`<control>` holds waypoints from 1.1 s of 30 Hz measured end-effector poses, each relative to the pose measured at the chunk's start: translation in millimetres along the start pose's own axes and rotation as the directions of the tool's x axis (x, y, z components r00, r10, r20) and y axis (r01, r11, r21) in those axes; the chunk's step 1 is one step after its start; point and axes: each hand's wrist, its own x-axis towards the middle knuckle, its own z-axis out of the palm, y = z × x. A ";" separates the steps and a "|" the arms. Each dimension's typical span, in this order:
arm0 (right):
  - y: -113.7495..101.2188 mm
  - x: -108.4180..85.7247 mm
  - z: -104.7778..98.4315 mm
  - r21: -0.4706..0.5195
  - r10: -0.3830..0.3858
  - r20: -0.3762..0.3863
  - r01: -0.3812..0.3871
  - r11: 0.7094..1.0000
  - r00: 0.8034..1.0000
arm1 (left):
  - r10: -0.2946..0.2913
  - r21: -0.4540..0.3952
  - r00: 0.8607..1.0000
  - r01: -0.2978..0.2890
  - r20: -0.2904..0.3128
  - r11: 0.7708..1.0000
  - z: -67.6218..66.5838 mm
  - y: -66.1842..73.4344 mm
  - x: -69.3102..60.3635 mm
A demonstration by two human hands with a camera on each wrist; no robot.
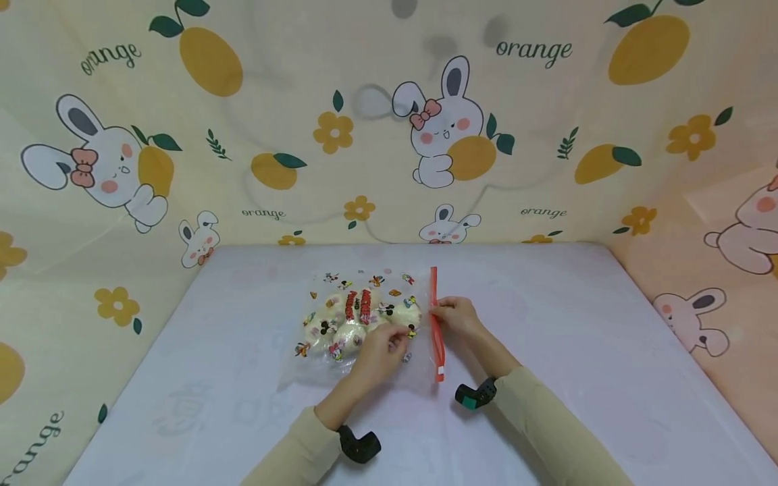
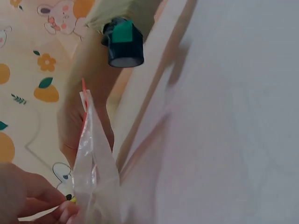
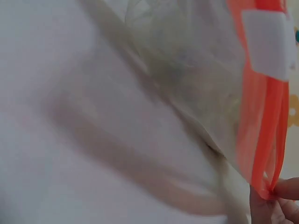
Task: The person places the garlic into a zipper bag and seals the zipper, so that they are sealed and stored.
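A clear plastic bag [image 1: 319, 368] with little cartoon pictures lies on the white tabletop [image 1: 547, 317], near the middle. Pale, round things [image 1: 349, 337] sit inside it. The left hand [image 1: 378, 354] reaches over the bag, and its fingers pinch the clear plastic. The right hand [image 1: 460, 316] pinches the red strip [image 1: 435, 331] along the bag's right edge with finger and thumb. A white tab [image 1: 440, 370] is on the strip's near end. Behind the tabletop hangs a cloth [image 1: 365, 175] with bunnies and oranges.
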 end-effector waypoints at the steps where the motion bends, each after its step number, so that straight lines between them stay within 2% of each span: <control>1: -1.0 2.2 0.4 0.009 0.003 -0.003 -0.003 1.000 1.000 | -0.003 -0.004 1.000 0.003 -0.002 1.000 0.2 -1.2 1.9; 5: -4.0 8.7 1.4 0.030 0.008 -0.024 -0.007 1.000 1.000 | 0.004 -0.010 1.000 -0.004 -0.023 1.000 0.8 -4.6 7.9; 8: -4.1 11.6 1.0 0.010 -0.004 -0.041 0.004 1.000 0.999 | 0.015 -0.013 0.999 -0.016 -0.039 1.000 1.8 -5.9 9.9; 11: -3.3 11.9 -1.8 -0.006 0.005 -0.040 -0.005 1.000 0.999 | 0.032 -0.033 0.998 -0.034 -0.051 0.999 2.7 -5.2 9.2; 16: 1.5 8.9 -9.6 -0.045 0.048 0.004 -0.047 0.998 0.999 | 0.046 -0.082 0.998 -0.050 -0.051 0.995 3.7 -0.3 2.1; 18: 3.7 6.6 -12.4 -0.037 0.052 0.038 -0.050 0.998 0.998 | 0.045 -0.104 0.998 -0.049 -0.033 0.993 4.4 2.6 -2.2; 23: 9.6 0.8 -17.1 0.055 0.070 0.119 -0.077 0.996 0.990 | 0.036 -0.178 0.999 -0.030 0.030 0.984 8.0 10.9 -14.3; 27: 13.5 -4.8 -20.7 0.084 0.088 0.151 -0.101 0.991 0.985 | 0.001 -0.222 0.996 0.018 0.085 0.975 10.8 17.5 -21.9; 33: 17.6 -15.7 -25.9 0.126 0.060 0.199 -0.086 0.988 0.978 | -0.042 -0.323 0.976 0.111 0.212 0.940 16.5 23.8 -31.5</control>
